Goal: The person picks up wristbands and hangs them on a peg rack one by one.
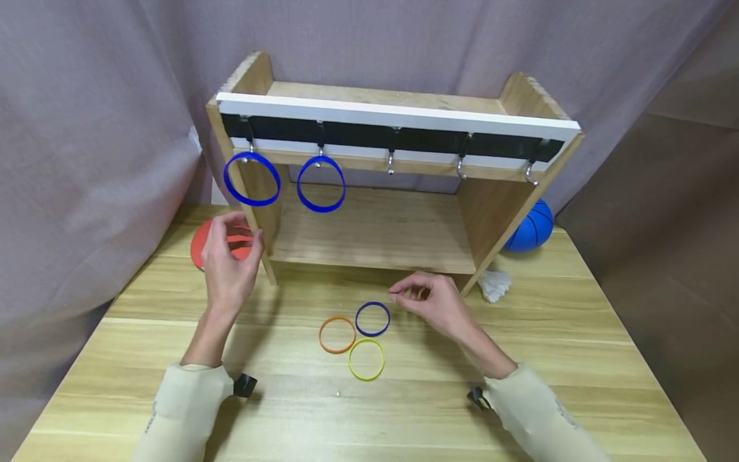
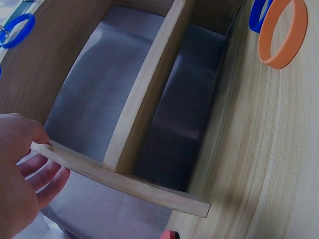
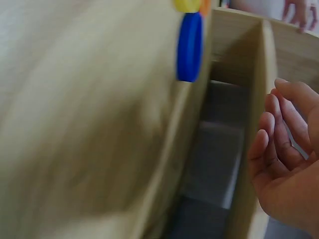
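Observation:
My left hand [image 1: 229, 266] grips the left side panel [image 2: 129, 189] of a wooden shelf [image 1: 369, 224], thumb on one face and fingers on the other. Loosely bent and holding nothing, my right hand [image 1: 435, 305] hovers by the shelf's lower front edge. Just left of it a dark blue ring [image 1: 373, 319] lies on the table, beside an orange ring [image 1: 337, 335] and a yellow ring [image 1: 366, 359]. Two blue rings hang from the shelf's hooks: one blue ring [image 1: 252, 202] at far left, another blue ring [image 1: 321, 208] on the second hook.
Three bare hooks, among them the middle hook [image 1: 391, 162], line the right part of the black and white rail [image 1: 398, 110]. Behind the shelf are a red round object [image 1: 202, 244] at left, a blue ball [image 1: 530, 228] and a white shuttlecock-like thing [image 1: 494, 284] at right.

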Demonstrator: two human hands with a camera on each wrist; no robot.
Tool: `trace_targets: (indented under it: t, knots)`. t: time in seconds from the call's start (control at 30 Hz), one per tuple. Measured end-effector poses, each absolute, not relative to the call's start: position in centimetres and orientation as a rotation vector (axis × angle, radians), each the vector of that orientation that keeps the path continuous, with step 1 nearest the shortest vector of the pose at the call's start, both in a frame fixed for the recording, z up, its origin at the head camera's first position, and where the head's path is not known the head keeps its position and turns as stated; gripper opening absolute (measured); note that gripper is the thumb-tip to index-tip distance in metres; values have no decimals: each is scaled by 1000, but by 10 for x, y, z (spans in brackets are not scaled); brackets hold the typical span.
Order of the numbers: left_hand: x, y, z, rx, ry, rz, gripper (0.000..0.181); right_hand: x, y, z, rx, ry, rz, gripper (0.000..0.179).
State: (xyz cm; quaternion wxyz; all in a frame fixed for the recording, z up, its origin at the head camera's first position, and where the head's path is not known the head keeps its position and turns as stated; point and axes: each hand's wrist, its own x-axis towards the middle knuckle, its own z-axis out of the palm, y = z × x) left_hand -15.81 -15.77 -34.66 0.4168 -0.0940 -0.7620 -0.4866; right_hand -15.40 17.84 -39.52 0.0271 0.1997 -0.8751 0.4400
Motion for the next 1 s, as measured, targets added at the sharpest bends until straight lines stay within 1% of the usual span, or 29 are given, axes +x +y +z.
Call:
trace_targets:
  t: [0.33,1.0]
  knots:
    - [-158,-158,-347,-247,-1902,-1233,32,-160,173,-425,568,-2779,1354,11]
    - [-158,-157,-346,-242,-1898,-1230,31,-167,172,-447,506,-2813,1372,12]
